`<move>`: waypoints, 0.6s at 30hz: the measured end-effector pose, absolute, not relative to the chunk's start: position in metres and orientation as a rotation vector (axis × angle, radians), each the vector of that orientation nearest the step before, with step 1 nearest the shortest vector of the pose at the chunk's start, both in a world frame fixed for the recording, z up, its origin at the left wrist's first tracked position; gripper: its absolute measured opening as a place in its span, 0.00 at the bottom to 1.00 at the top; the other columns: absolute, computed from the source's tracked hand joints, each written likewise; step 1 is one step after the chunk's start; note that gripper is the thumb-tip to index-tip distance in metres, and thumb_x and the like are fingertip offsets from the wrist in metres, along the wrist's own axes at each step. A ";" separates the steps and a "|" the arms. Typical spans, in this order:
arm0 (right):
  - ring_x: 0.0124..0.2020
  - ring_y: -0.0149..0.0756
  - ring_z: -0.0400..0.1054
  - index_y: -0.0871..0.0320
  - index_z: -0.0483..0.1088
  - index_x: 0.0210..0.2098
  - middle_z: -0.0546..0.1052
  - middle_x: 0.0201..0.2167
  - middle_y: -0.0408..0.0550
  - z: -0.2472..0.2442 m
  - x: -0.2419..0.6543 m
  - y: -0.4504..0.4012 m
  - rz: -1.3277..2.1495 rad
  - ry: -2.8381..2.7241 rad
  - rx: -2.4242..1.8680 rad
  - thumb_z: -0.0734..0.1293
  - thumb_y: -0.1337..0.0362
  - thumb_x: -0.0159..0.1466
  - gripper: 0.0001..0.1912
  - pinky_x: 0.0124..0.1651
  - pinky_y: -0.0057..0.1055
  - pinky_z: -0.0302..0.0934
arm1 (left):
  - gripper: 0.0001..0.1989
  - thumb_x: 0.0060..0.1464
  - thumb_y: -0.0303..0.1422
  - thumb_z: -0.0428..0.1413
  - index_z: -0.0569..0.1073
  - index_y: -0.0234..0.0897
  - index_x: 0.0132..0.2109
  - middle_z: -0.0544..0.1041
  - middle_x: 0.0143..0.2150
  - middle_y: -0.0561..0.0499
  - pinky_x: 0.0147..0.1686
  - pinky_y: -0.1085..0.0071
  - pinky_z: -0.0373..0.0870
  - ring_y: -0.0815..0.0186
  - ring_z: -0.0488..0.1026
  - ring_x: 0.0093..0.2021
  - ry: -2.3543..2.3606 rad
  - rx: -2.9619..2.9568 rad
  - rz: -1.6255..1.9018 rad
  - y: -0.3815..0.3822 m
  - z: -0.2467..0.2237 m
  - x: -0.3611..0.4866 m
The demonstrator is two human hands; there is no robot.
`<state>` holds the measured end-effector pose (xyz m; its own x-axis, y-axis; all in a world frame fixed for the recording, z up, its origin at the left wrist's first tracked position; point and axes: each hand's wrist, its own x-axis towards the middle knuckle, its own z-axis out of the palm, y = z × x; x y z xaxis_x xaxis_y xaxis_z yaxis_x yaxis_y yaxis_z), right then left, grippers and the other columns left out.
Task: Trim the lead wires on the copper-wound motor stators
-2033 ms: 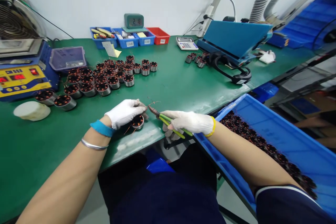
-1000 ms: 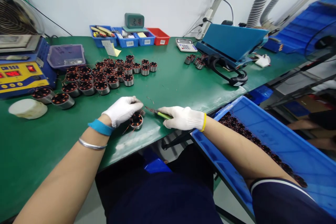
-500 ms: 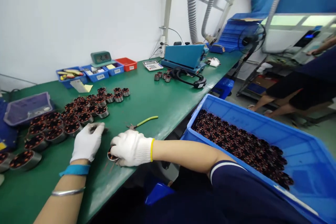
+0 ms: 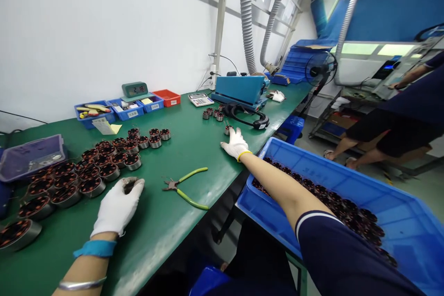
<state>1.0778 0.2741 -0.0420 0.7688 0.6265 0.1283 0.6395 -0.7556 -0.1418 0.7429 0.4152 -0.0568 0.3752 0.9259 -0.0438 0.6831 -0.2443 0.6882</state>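
Observation:
My left hand [image 4: 117, 207], in a white glove, is closed around a small dark piece [image 4: 129, 188], apparently a motor stator, mostly hidden by the fingers. In front of it stand rows of motor stators [image 4: 92, 187], metal rings with copper windings. My right hand [image 4: 236, 144], also gloved, reaches far along the bench with its thumb spread away from the fingers. At its fingertips a single stator [image 4: 228, 130] stands on the green bench top. Between my hands lie green-handled cutting pliers [image 4: 180, 186], jaws towards the left and handles apart.
A blue crate [image 4: 350, 173] with many stators stands at the right. Along the wall are small bins [image 4: 130, 112], a clock [image 4: 135, 89] and a calculator [image 4: 200, 100]. A black headset [image 4: 248, 115] lies before a teal machine [image 4: 239, 91]. A person [image 4: 398, 101] stands beyond.
My right hand has moved away and to the right, from beside the pliers to near the headset, where a stator now stands. The pliers' second handle is now visible. My left hand has shifted slightly nearer.

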 end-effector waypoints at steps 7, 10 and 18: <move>0.59 0.48 0.58 0.59 0.53 0.63 0.60 0.62 0.59 -0.062 1.095 0.309 -0.124 -1.238 -2.684 0.56 0.47 0.64 0.33 0.59 0.39 0.53 | 0.25 0.50 0.50 0.48 0.71 0.38 0.47 0.77 0.48 0.41 0.52 0.57 0.68 0.50 0.72 0.52 1.397 2.059 0.407 0.398 -0.051 0.750; 0.62 0.51 0.54 0.62 0.49 0.65 0.57 0.64 0.61 -0.064 1.109 0.330 -0.123 -1.293 -2.682 0.54 0.43 0.63 0.39 0.62 0.43 0.47 | 0.25 0.49 0.50 0.49 0.71 0.38 0.47 0.77 0.49 0.42 0.52 0.57 0.67 0.50 0.72 0.53 1.367 2.058 0.418 0.394 -0.052 0.754; 0.67 0.54 0.44 0.63 0.45 0.67 0.46 0.69 0.62 -0.066 1.141 0.383 -0.037 -1.375 -2.742 0.49 0.38 0.62 0.44 0.63 0.59 0.37 | 0.26 0.45 0.51 0.48 0.71 0.39 0.45 0.78 0.49 0.44 0.53 0.59 0.68 0.53 0.72 0.53 1.324 2.040 0.489 0.396 -0.059 0.767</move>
<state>1.1409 0.3832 -0.0657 0.5981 0.7995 0.0547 0.8013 -0.5957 -0.0554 0.7668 0.3956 -0.0591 0.4210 0.9063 -0.0380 0.6642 -0.2795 0.6933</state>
